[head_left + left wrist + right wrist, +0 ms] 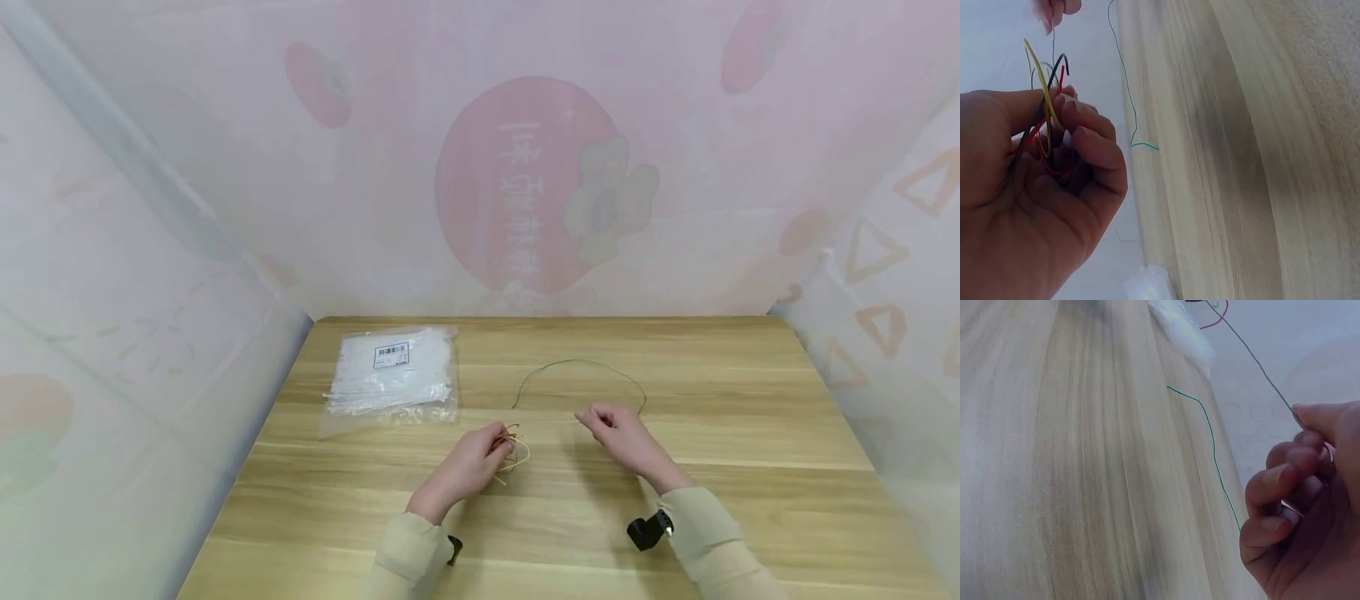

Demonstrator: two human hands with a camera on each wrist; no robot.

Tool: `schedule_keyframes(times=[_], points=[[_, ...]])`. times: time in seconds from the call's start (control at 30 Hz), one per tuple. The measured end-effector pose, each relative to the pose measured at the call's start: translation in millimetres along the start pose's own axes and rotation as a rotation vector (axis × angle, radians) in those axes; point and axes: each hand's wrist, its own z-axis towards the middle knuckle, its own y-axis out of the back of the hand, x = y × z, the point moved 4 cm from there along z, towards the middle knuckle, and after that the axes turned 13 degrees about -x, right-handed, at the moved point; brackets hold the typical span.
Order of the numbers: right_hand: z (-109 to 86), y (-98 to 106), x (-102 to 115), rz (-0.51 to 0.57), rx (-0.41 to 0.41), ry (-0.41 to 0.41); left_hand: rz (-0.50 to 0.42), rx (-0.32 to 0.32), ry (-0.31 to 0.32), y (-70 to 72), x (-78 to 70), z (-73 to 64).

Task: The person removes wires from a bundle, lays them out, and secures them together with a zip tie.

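Note:
My left hand (471, 460) grips a small bundle of thin coloured wires (1044, 87), with red, black and yellow ends looping out past the fingers. A thin grey wire (1260, 365) runs taut from that bundle across to my right hand (626, 442). There the thumb and index finger pinch it, and the other fingers curl in towards the palm. Both hands are raised over the table, a short way apart. Beyond them a green wire (577, 361) lies in a wide arc on the wood, its right end passing behind the right hand in the head view.
At the back left of the wooden table (712, 367) lies a clear plastic bag (405, 387) of thin white strips, with a barcode label. Printed cloth walls (375, 208) stand behind the table and on both sides. A black wrist camera (648, 531) hangs by the right sleeve.

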Motion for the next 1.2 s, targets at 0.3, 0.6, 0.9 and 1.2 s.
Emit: schedule_keyframes(times=[0.3,0.6,0.9,1.2], points=[[-1.1,-12,7,-0.044,0.03,-0.012,0.04,-0.022,0.008,-2.7,-1.6,4.1],[-3.8,-11,2,-0.029,0.066,-0.001,0.041,0.031,0.006,1.6,6.5,-2.8],[-3.6,-8,-1,-0.038,0.015,0.001,0.067,0.102,0.021,1.5,8.5,-7.8],[-0.9,0,-8,-0.056,-0.012,-0.013,0.07,0.13,0.001,-1.4,3.1,-9.2]])
